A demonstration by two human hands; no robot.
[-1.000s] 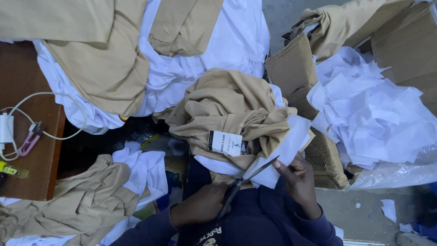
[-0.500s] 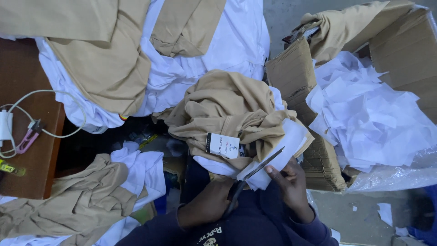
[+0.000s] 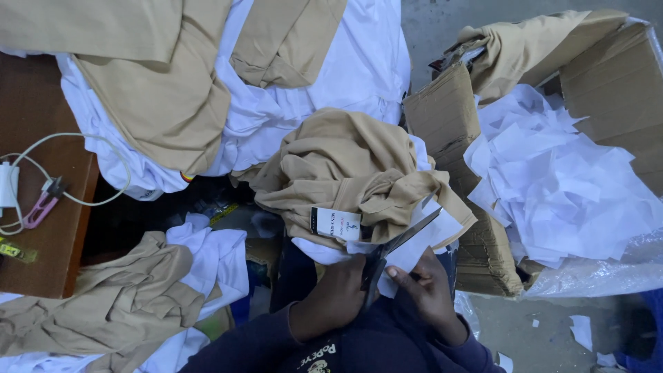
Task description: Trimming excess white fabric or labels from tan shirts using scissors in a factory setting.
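A crumpled tan garment with a white lining lies bunched on my lap, and a small white tag hangs at its near edge. My left hand is closed around the handles of dark scissors. Their blades point up and to the right, across a white sheet that sticks out from under the garment. My right hand pinches the near edge of that white sheet with thumb and fingers, right beside the scissors. My dark blue sleeves fill the bottom of the view.
Tan and white garments are piled at the top, with another heap at the lower left. A brown table on the left carries a white cable and small pink snips. A torn cardboard box at the right holds white paper scraps.
Both hands have moved up toward the garment's near edge. The scissors have slid up and right, with their blades now lying over the white sheet.
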